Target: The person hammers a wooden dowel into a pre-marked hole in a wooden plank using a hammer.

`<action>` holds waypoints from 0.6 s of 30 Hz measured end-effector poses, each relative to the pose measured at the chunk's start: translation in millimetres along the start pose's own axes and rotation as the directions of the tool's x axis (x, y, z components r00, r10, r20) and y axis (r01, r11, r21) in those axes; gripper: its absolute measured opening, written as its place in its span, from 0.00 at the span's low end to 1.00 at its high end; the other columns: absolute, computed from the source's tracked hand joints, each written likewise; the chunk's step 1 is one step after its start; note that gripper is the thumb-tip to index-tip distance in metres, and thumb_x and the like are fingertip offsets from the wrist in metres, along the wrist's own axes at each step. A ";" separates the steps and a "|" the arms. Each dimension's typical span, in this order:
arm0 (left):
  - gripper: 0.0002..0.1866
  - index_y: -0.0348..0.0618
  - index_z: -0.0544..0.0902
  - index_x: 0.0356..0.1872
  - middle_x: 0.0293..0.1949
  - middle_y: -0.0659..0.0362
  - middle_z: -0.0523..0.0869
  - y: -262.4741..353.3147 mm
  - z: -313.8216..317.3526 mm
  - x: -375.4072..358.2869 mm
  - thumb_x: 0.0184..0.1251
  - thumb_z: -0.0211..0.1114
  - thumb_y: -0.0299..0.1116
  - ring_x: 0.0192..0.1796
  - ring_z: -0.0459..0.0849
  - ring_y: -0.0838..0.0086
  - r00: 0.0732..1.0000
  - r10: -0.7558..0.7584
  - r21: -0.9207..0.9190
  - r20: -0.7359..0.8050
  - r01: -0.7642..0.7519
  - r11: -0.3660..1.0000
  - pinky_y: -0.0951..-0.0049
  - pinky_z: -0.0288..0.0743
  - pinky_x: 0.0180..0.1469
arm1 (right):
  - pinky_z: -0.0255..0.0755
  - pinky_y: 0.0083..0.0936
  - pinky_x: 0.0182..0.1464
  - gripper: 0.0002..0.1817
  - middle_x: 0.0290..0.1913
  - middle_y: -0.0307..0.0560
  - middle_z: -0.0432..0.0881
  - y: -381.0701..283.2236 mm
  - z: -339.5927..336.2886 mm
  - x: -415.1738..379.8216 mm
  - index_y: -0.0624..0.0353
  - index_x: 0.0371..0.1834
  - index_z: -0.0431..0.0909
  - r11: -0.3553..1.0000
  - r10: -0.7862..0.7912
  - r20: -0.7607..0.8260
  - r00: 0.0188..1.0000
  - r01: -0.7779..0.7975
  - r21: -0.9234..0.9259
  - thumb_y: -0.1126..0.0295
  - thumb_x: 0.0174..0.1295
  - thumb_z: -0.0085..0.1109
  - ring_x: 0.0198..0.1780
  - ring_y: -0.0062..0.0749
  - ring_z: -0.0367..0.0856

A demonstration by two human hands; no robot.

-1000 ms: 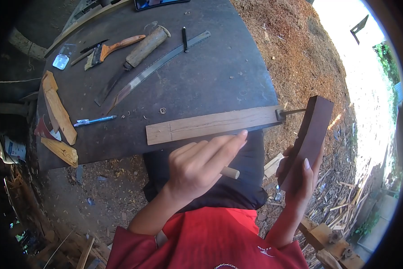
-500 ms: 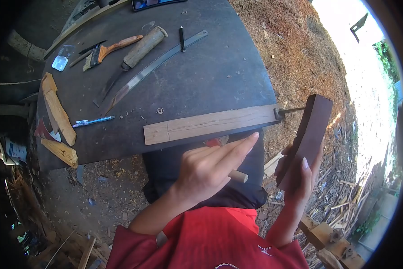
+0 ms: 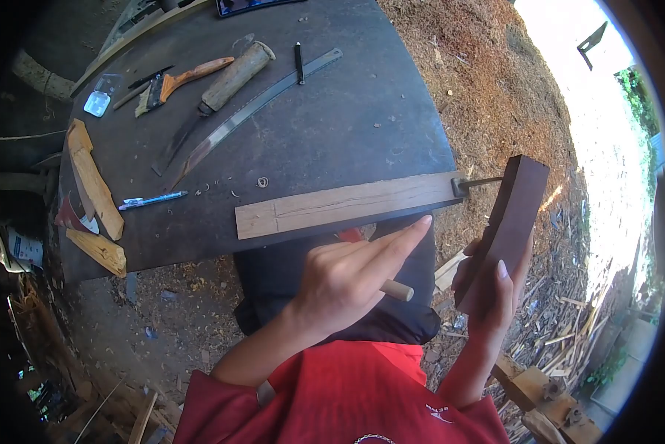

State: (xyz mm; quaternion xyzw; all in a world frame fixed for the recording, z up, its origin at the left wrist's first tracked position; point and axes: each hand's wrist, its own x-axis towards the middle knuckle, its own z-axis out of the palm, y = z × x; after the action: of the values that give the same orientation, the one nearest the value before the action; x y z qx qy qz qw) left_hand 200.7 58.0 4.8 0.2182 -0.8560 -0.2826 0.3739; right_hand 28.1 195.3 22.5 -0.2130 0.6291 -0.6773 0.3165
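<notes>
My right hand [image 3: 495, 296] is wrapped round the lower part of a dark reddish-brown wooden block [image 3: 516, 207], held upright and slightly tilted, with a small notch in its left edge. My left hand [image 3: 347, 281] is in front of my lap, forefinger stretched out to the right. A tool with a round pale wooden handle [image 3: 397, 290] passes under its palm; the working end is hidden. Just beyond the left hand, a pale cracked wooden board [image 3: 347, 203] lies along the table's near edge. A metal clamp [image 3: 460, 187] grips its right end.
On the dark table [image 3: 332, 140] lie a curved metal blade [image 3: 258, 107], a wooden-handled tool [image 3: 233, 78], a brush [image 3: 192, 76], a black pen [image 3: 299, 64], a blue pen [image 3: 153, 200] and wood offcuts [image 3: 96, 181]. Sawdust [image 3: 488, 81] covers the ground at right.
My left hand has shifted slightly right, its forefinger tip moving a little right and up. The wooden handle under it moved slightly too. My right hand holds the block almost still.
</notes>
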 end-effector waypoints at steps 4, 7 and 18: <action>0.25 0.40 0.89 0.62 0.43 0.52 0.96 -0.6 1.9 -0.6 0.62 0.78 0.19 0.30 0.94 0.71 1.000 0.001 -0.004 -0.005 -0.001 1.000 0.73 0.81 0.27 | 0.77 0.29 0.29 0.49 0.49 0.62 0.80 0.0 0.2 -0.2 0.50 0.92 0.42 1.000 0.002 -0.005 1.000 -0.002 0.007 0.59 0.72 0.57 0.29 0.37 0.83; 0.23 0.40 0.90 0.60 0.41 0.53 0.96 -1.3 3.8 -0.2 0.62 0.79 0.20 0.31 0.94 0.71 1.000 0.010 -0.002 -0.022 -0.010 1.000 0.73 0.81 0.27 | 0.78 0.30 0.29 0.49 0.49 0.62 0.80 1.0 -0.7 0.2 0.49 0.92 0.42 1.000 0.003 -0.004 1.000 -0.003 0.011 0.59 0.72 0.57 0.29 0.38 0.83; 0.20 0.45 0.91 0.57 0.34 0.58 0.92 -2.5 4.9 -1.8 0.63 0.78 0.23 0.27 0.90 0.72 1.000 0.002 0.008 0.004 -0.002 1.000 0.71 0.80 0.25 | 0.78 0.29 0.30 0.49 0.50 0.62 0.80 -0.4 1.0 -0.7 0.48 0.92 0.41 1.000 0.020 -0.012 1.000 -0.020 0.011 0.59 0.72 0.57 0.30 0.37 0.82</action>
State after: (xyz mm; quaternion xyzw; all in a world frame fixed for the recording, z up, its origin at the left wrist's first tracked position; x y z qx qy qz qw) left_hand 198.5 58.7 -0.5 0.2182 -0.8580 -0.2793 0.3718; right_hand 29.3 195.1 23.1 -0.2009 0.6296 -0.6786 0.3205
